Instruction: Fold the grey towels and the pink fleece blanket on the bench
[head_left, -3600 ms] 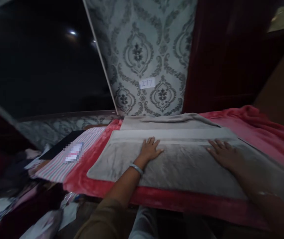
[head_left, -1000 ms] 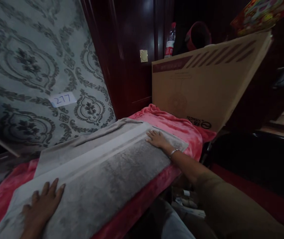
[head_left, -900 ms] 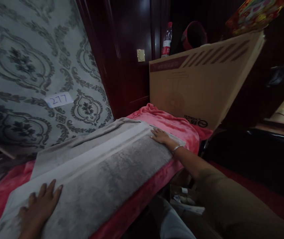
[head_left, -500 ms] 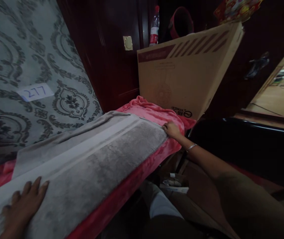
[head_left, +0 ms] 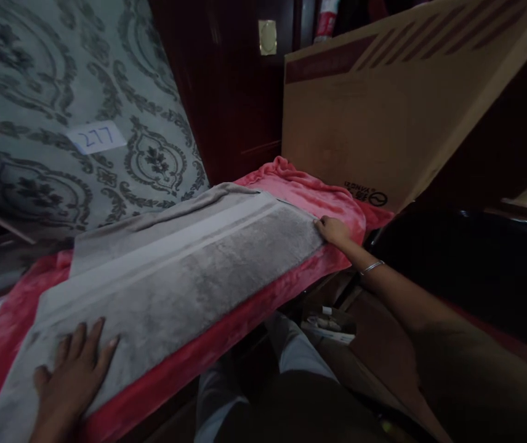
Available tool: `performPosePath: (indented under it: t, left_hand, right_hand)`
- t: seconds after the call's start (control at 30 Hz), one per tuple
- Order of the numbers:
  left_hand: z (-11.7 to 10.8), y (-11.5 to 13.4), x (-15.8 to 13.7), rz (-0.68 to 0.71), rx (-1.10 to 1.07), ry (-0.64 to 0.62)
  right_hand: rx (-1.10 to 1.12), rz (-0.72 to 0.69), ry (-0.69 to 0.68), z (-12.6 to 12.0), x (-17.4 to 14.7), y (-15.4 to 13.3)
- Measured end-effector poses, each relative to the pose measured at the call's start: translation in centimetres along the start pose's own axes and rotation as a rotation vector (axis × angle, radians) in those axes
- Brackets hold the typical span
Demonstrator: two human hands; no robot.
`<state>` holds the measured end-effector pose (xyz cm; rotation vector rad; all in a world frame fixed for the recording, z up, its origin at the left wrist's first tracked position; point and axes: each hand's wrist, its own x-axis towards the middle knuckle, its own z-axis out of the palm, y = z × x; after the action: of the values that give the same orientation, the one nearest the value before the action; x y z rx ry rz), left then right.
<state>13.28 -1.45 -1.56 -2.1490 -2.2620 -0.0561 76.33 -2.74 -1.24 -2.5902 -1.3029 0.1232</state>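
A grey plush towel [head_left: 208, 264] with a pale woven band along it lies spread over a pink-red plush blanket [head_left: 309, 191]. Its far side is rumpled into a loose fold near the wall. My left hand [head_left: 74, 369] rests flat on the towel's near left part, fingers spread. At the right end, my right hand [head_left: 334, 231] pinches the towel's edge between thumb and fingers, just above the blanket. A silver bangle circles the right wrist.
Behind the blanket a large cardboard box [head_left: 356, 117] leans beside dark red panelling with a switch plate [head_left: 268, 37]. Patterned wallpaper [head_left: 157, 160] bearing a paper marked 277 [head_left: 96, 136] stands at left. A small open box [head_left: 329, 324] sits low by my legs.
My left hand has slid off the pale band onto the grey pile nearer me, its fingers wider apart. The right hand keeps its pinch. The camera view has shifted.
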Motion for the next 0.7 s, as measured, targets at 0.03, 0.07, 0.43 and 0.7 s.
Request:
performPosePath:
  t: [0.03,0.07,0.43,0.7]
  left_hand:
    - [-0.2,0.5,-0.3,-0.024,0.006,0.007]
    - [-0.3,1.0,-0.4,-0.045,0.012,0.014]
    - [0.2,0.8,-0.9,-0.053,0.012,-0.007]
    - [-0.9,1.0,-2.0,0.014,0.053,0.016]
  right_hand:
    - [-0.011,0.02,-0.001,0.1,0.1,-0.1]
    - [-0.022,0.031,0.001,0.3,0.2,-0.2]
    - [-0.059,-0.001,0.055,2.3,0.5,2.0]
    - [-0.126,-0.02,-0.064,-0.3,-0.1,0.0]
